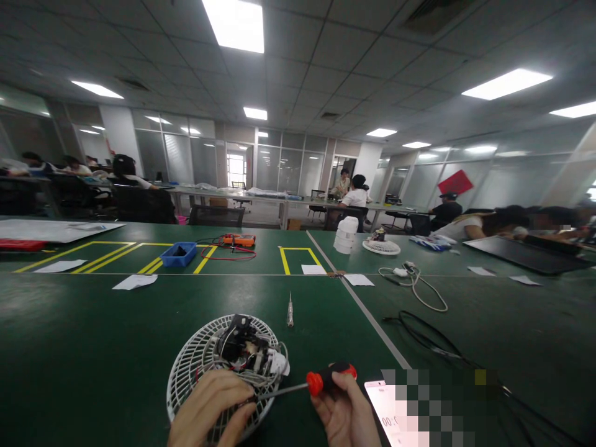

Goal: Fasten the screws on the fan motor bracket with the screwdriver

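My right hand (347, 413) grips the handle of a red and black screwdriver (316, 383), its shaft pointing left. The tip reaches my left hand (212, 400), whose fingers are closed around a small dark part too hidden to name. Beneath the left hand lies a round white fan grille (182, 363). On that grille sits a fan motor assembly (242, 344), black and white with exposed wires and a coiled cable. Farther up the table is a slim, clear-handled screwdriver (290, 313).
A lit phone (388, 410) lies right of my right hand. Black cable (431, 344) and a white cord (419, 288) spread over the right side. Farther back stand a blue bin (178, 256), an orange multimeter (239, 240), white stacked parts (346, 236) and another grille (382, 247). People sit beyond.
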`<action>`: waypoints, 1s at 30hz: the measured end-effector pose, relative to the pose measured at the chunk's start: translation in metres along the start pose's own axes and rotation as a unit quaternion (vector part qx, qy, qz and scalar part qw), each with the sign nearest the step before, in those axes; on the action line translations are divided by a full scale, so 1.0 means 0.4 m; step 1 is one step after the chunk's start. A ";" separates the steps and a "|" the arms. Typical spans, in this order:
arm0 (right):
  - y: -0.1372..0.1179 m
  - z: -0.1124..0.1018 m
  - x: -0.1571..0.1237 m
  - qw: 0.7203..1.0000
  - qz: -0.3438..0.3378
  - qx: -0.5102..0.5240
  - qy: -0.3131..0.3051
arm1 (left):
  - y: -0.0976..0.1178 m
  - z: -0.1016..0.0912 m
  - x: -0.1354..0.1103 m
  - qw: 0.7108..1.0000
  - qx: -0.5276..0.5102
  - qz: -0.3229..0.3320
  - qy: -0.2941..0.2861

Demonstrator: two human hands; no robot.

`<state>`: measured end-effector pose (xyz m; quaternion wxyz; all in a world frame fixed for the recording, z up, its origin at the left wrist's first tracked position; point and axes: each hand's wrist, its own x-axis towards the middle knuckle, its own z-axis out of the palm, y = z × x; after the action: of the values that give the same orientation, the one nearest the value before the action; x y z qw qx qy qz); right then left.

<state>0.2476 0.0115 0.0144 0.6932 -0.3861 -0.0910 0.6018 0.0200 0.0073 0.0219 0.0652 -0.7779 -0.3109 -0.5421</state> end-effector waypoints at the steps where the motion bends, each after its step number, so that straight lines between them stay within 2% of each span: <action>1: 0.001 0.005 -0.004 1.000 -0.003 0.003 0.005 | -0.002 0.003 -0.004 1.000 0.003 -0.004 0.000; 16: 0.007 0.023 -0.019 1.000 0.003 0.002 0.020 | -0.006 0.029 -0.049 0.997 0.013 -0.070 0.015; 23: -0.003 0.014 -0.010 1.000 0.003 0.010 0.024 | -0.027 0.035 -0.056 0.990 0.085 -0.104 0.041; 27: -0.015 0.006 -0.002 0.999 -0.027 0.024 0.036 | -0.054 0.041 -0.051 0.979 0.109 -0.169 0.036; 30: -0.023 -0.006 0.010 0.998 -0.039 0.022 0.043 | -0.077 0.051 -0.060 0.967 0.102 -0.235 -0.003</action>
<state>0.2570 0.0144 0.0173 0.7279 -0.3927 -0.0630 0.5586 0.0142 0.0308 -0.0150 0.0145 -0.6742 -0.5388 -0.5048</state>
